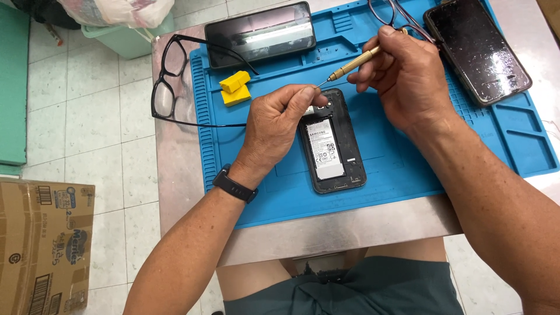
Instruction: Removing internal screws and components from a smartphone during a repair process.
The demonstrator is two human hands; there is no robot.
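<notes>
A black phone (344, 146) lies face down on the blue work mat (385, 169), its back cover off and a white-labelled battery showing. My left hand (280, 122) rests on the phone's upper left corner, fingertips pinched there. My right hand (408, 76) grips a brass-handled precision screwdriver (353, 63). Its thin tip points down-left, just above the phone's top edge by my left fingertips. A black watch band sits on my left wrist.
Black-framed glasses (169, 76) lie at the mat's left edge beside two yellow blocks (235, 88). A dark phone (259, 34) lies at the back, another (477, 49) at the right, thin-framed glasses (402, 20) between them. A cardboard box (44, 245) stands on the tiled floor.
</notes>
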